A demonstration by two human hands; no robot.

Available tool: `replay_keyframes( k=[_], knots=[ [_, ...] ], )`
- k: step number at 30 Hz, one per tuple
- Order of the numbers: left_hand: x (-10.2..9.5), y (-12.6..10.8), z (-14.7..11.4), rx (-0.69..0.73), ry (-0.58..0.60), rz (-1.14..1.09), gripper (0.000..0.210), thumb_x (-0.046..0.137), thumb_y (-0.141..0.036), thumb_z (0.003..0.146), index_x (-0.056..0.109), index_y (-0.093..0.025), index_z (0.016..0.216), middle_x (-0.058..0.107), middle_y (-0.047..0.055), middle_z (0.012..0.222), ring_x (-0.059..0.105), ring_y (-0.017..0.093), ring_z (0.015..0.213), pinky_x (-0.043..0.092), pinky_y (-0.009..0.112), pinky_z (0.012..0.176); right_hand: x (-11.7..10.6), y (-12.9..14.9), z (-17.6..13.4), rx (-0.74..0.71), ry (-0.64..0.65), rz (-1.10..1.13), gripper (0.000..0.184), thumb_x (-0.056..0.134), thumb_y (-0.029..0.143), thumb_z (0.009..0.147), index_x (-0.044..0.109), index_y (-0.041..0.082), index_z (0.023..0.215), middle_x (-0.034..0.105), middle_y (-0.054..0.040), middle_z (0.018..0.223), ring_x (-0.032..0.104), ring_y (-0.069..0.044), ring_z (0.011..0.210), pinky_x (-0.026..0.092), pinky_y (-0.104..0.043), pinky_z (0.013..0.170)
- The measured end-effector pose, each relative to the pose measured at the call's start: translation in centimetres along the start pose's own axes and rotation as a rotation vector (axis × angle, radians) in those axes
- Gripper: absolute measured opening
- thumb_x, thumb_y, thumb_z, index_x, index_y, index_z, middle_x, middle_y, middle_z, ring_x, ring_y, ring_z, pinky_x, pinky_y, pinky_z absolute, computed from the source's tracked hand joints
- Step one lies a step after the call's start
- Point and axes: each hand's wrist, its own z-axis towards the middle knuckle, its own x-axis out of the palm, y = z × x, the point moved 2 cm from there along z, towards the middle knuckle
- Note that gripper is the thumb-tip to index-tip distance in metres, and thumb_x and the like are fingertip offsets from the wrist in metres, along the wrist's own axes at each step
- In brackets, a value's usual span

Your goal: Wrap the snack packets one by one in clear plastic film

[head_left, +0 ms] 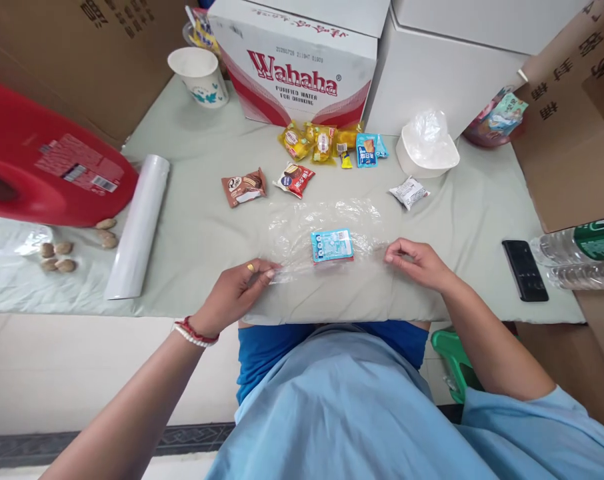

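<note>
Pinching the clear plastic film [289,230] near its front left corner, your left hand [239,287] sits close to the front edge of the table [192,207], thumb against forefinger. Your right hand [422,265] has thumb and fingertips pressed together at the film's right side. Between your hands, back from the middle of the table's front edge, lies the light-blue packet [331,245], a strip of red showing along its near side. Film spreads around it; you cannot tell from here how many layers cover it.

Beyond the film, toward the back edge, you have a brown packet [243,187], a red-and-white packet [295,179] just beside it and, farther right, a silvery packet [409,193] in front of the white bowl [427,160]. Yellow packets [323,143] sit against the Wahaha carton [292,73]. Near the table's front right corner is your black phone [525,270]; toward the front left corner lies a white roll [138,227], beside the red jug [57,160].
</note>
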Motion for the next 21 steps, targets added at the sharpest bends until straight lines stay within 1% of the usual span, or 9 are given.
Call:
replay_keyframes(
  k=[4, 8, 11, 14, 16, 18, 19, 20, 21],
  knots=[
    [-1.6, -0.5, 2.7, -0.041, -0.083, 0.048, 0.041, 0.051, -0.064, 0.097, 0.07, -0.028, 0.099, 0.081, 0.004, 0.109, 0.074, 0.027, 0.101, 0.057, 0.038, 0.094, -1.1, 0.1, 3.3, 0.016, -0.061, 0.054, 0.034, 0.066, 0.057, 0.094, 0.067, 0.023, 0.09, 0.068, -0.0002, 0.079, 0.061, -0.017, 0.074, 0.047, -0.029, 0.071],
    [-1.7, 0.3, 5.5, -0.09, -0.114, 0.111, 0.04, 0.05, -0.061, 0.094, 0.068, -0.025, 0.091, 0.077, 0.006, 0.096, 0.071, 0.027, 0.089, 0.056, 0.04, 0.088, -1.1, -0.7, 6.3, 0.094, -0.045, 0.053, 0.032, 0.063, 0.053, 0.092, 0.066, 0.022, 0.088, 0.064, 0.0008, 0.074, 0.054, -0.015, 0.066, 0.041, -0.027, 0.063],
    [-1.6, 1.2, 7.1, -0.101, -0.185, 0.198, 0.031, 0.052, -0.049, 0.09, 0.068, -0.023, 0.093, 0.075, 0.011, 0.106, 0.068, 0.031, 0.103, 0.054, 0.046, 0.098, -0.6, -1.7, 7.5, 0.234, -0.032, -0.072, 0.024, 0.06, 0.043, 0.092, 0.067, 0.02, 0.089, 0.065, 0.0003, 0.072, 0.054, -0.016, 0.065, 0.039, -0.027, 0.061],
    [-2.5, 1.1, 7.2, -0.107, -0.455, 0.293, 0.027, 0.059, -0.038, 0.085, 0.069, -0.019, 0.102, 0.068, 0.018, 0.126, 0.06, 0.037, 0.125, 0.047, 0.054, 0.111, -0.9, -1.8, 8.1, 0.295, -0.087, -0.334, 0.019, 0.058, 0.032, 0.093, 0.071, 0.019, 0.098, 0.072, -0.0037, 0.084, 0.06, -0.019, 0.073, 0.039, -0.028, 0.066],
    [-3.3, -0.3, 6.1, -0.096, -0.721, 0.374, 0.024, 0.061, -0.034, 0.088, 0.07, -0.017, 0.103, 0.067, 0.019, 0.121, 0.059, 0.037, 0.124, 0.045, 0.057, 0.112, -1.4, -1.2, 8.8, 0.264, -0.166, -0.5, 0.021, 0.056, 0.028, 0.095, 0.072, 0.019, 0.103, 0.075, -0.0076, 0.097, 0.064, -0.022, 0.082, 0.041, -0.03, 0.07],
    [-3.2, -2.7, 4.6, 0.006, -0.936, 0.458, 0.017, 0.061, -0.027, 0.093, 0.071, -0.018, 0.102, 0.069, 0.015, 0.109, 0.062, 0.034, 0.114, 0.047, 0.055, 0.107, -1.7, -0.1, 10.1, 0.175, -0.197, -0.592, 0.023, 0.052, 0.026, 0.098, 0.073, 0.019, 0.105, 0.076, -0.0105, 0.105, 0.065, -0.025, 0.091, 0.044, -0.033, 0.076],
    [-2.7, -4.0, 4.0, 0.103, -0.968, 0.477, 0.014, 0.06, -0.023, 0.095, 0.071, -0.018, 0.102, 0.07, 0.013, 0.103, 0.063, 0.031, 0.106, 0.049, 0.051, 0.102, -1.5, 0.5, 11.0, 0.114, -0.178, -0.609, 0.025, 0.051, 0.026, 0.099, 0.073, 0.018, 0.107, 0.075, -0.0115, 0.108, 0.066, -0.026, 0.095, 0.045, -0.034, 0.081],
    [-1.7, -5.4, 3.6, 0.226, -0.898, 0.466, 0.014, 0.059, -0.02, 0.097, 0.071, -0.02, 0.105, 0.071, 0.01, 0.099, 0.065, 0.027, 0.099, 0.052, 0.045, 0.095, -1.1, 1.1, 12.1, 0.048, -0.141, -0.613, 0.026, 0.051, 0.025, 0.1, 0.074, 0.017, 0.111, 0.075, -0.0126, 0.111, 0.065, -0.028, 0.101, 0.046, -0.036, 0.086],
    [-0.3, -6.6, 3.5, 0.348, -0.759, 0.425, 0.017, 0.058, -0.016, 0.098, 0.07, -0.021, 0.109, 0.073, 0.008, 0.1, 0.065, 0.024, 0.095, 0.052, 0.041, 0.09, -0.5, 1.6, 13.3, -0.013, -0.092, -0.612, 0.028, 0.052, 0.025, 0.1, 0.073, 0.016, 0.116, 0.074, -0.0138, 0.115, 0.065, -0.029, 0.106, 0.047, -0.037, 0.091]
  ],
)
